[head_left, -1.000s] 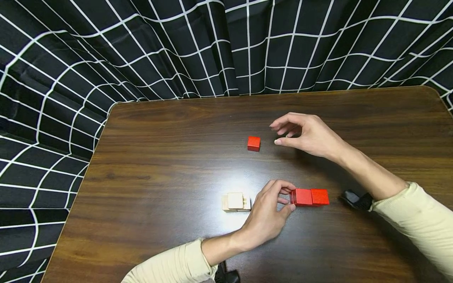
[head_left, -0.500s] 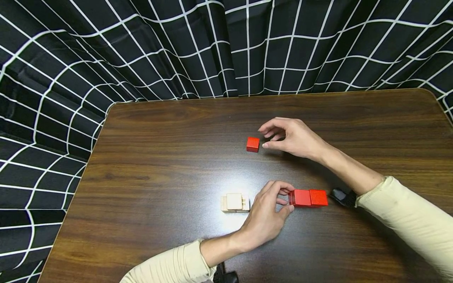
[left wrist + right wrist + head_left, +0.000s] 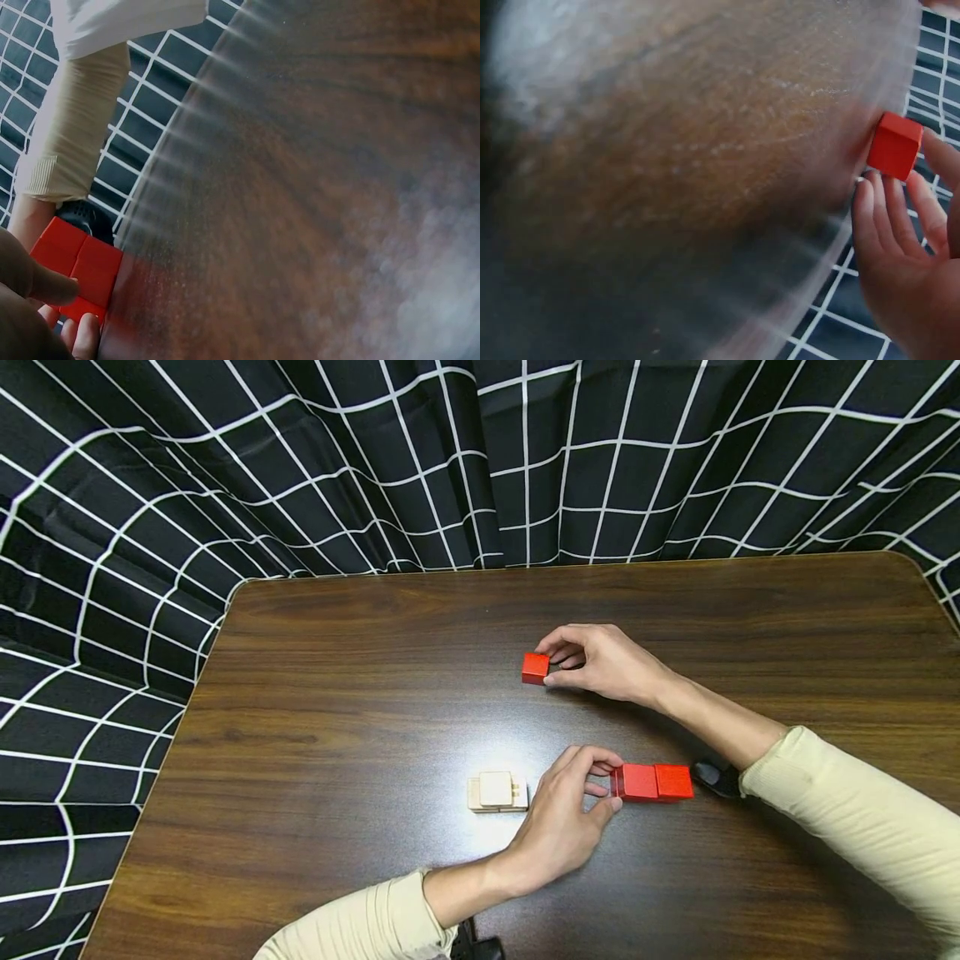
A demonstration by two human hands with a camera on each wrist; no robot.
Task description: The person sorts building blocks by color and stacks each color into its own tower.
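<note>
In the head view, a small red cube (image 3: 535,667) stands on the dark wooden table (image 3: 322,710). My right hand (image 3: 611,664) is at its right side, index finger behind it and thumb at its front corner. The right wrist view shows the cube (image 3: 895,146) between thumb and fingertips. Nearer the front, red blocks (image 3: 652,782) sit side by side in a row. My left hand (image 3: 562,814) holds the row's left end between thumb and fingers. In the left wrist view, the thumb and fingers partly cover these red blocks (image 3: 94,270).
Pale wooden blocks (image 3: 497,791), one on top of others, stand just left of the left hand. A black wrist device (image 3: 716,777) under the right sleeve is close to the row's right end. A black curtain (image 3: 420,468) with white grid lines hangs behind the table.
My right hand has moved left and slightly toward the front, until its fingertips reach the small red cube. The left hand keeps its place at the red blocks.
</note>
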